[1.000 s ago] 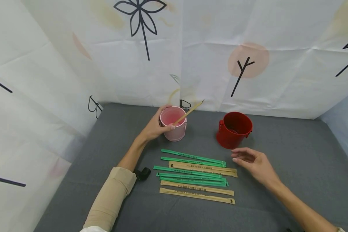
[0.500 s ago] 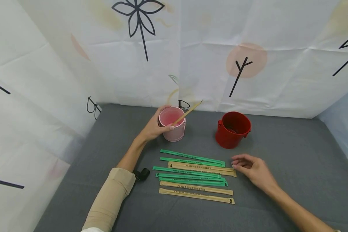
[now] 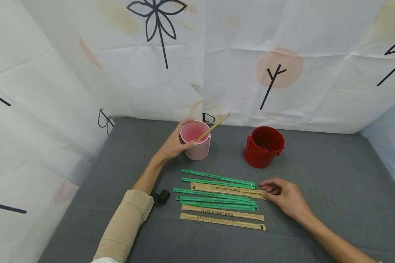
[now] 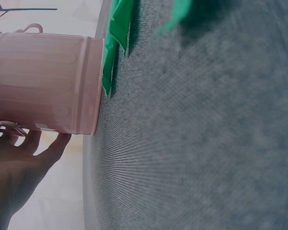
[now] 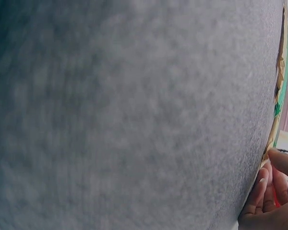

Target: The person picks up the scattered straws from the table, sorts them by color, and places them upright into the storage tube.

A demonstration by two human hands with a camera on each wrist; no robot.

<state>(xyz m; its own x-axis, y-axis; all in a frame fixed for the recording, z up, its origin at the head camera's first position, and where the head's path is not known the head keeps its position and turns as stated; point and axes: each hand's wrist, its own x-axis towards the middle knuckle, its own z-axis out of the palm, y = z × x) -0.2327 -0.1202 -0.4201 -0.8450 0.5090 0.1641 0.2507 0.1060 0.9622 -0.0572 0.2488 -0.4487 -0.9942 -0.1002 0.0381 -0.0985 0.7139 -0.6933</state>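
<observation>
My left hand (image 3: pixel 175 147) holds the pink bucket (image 3: pixel 199 151), thumb near its front rim and fingers behind. A slim tan wrapped straw (image 3: pixel 215 126) leans out of that bucket toward the right. In the left wrist view the fingers press against the side of the pink bucket (image 4: pixel 43 81). My right hand (image 3: pixel 288 199) is at the right end of a pair of tan paper-wrapped straws (image 3: pixel 224 189). From the right wrist, thumb and fingers appear to pinch the end of a tan wrapped straw (image 5: pixel 272 136); the exact contact is partly hidden.
Behind my right hand stands a red bucket (image 3: pixel 260 155). Several green wrapped straws (image 3: pixel 217 195) and more tan wrapped straws (image 3: pixel 222 221) lie in rows on the grey cloth (image 3: pixel 332 175). A white printed curtain (image 3: pixel 230 80) rises behind the cloth's back edge.
My right hand has moved down and slightly left onto the ends of the tan straws, its fingers closing there. The left hand and pink bucket stay put.
</observation>
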